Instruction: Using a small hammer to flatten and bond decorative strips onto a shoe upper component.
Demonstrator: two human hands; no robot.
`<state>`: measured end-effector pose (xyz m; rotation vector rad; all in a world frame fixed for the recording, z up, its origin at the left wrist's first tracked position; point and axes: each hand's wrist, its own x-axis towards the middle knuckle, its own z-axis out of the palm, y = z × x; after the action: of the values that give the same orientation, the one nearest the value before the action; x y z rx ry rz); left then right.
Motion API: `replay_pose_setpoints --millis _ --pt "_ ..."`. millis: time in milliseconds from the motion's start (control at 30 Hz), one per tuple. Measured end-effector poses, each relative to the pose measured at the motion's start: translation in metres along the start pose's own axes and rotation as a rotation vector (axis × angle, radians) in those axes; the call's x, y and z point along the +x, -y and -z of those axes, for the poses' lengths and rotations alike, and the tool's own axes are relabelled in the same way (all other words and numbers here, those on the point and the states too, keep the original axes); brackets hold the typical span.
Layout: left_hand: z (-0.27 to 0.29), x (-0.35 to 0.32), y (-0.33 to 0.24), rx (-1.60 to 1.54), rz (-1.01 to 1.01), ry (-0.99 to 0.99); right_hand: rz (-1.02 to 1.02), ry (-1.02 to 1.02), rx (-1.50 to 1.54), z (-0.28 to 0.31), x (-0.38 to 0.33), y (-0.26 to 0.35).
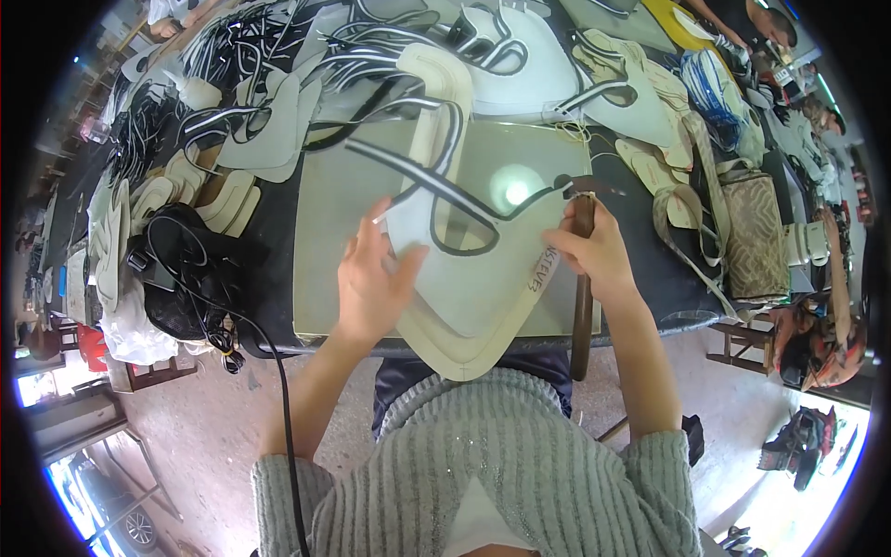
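Observation:
In front of me a pale V-shaped panel (pixel 473 288), its notched upper edge bound with black-and-white striped tape (pixel 436 176), lies over a larger cream V-shaped piece (pixel 461 364). A loose end of the tape sticks out to the upper left. My left hand (pixel 371 278) grips the panel's left edge, thumb on top and fingers along the side. A hammer (pixel 583 278), dark head up and wooden handle hanging past the table edge, is in my right hand (pixel 599 246). That hand's thumb and fingertips also touch the panel's right edge.
A translucent board (pixel 339 186) lies beneath the work on the dark table. Bound panels (pixel 524 74) and heaps of striped strips (pixel 246 42) sit beyond it. A black bag (pixel 186 269) with a cable stands left, a patterned roll (pixel 754 232) right. Other people work farther off.

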<state>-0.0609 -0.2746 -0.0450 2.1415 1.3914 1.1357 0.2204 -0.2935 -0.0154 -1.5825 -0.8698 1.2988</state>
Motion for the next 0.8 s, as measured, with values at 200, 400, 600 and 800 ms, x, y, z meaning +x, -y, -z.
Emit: replay_pose_setpoints --millis 200,400,600,800 --pt "0.014 -0.021 -0.003 -0.117 0.290 0.334 0.026 -0.017 -0.188 0.002 -0.035 -0.035" --pt "0.021 -0.017 -0.001 -0.146 0.359 0.300 0.147 -0.058 -0.154 -0.012 -0.035 -0.039" --pt "0.020 -0.019 0.004 -0.207 0.371 0.316 0.151 -0.071 -0.190 -0.016 -0.028 -0.036" --pt "0.019 -0.017 0.006 -0.227 0.360 0.299 0.163 -0.053 -0.198 -0.014 -0.024 -0.036"
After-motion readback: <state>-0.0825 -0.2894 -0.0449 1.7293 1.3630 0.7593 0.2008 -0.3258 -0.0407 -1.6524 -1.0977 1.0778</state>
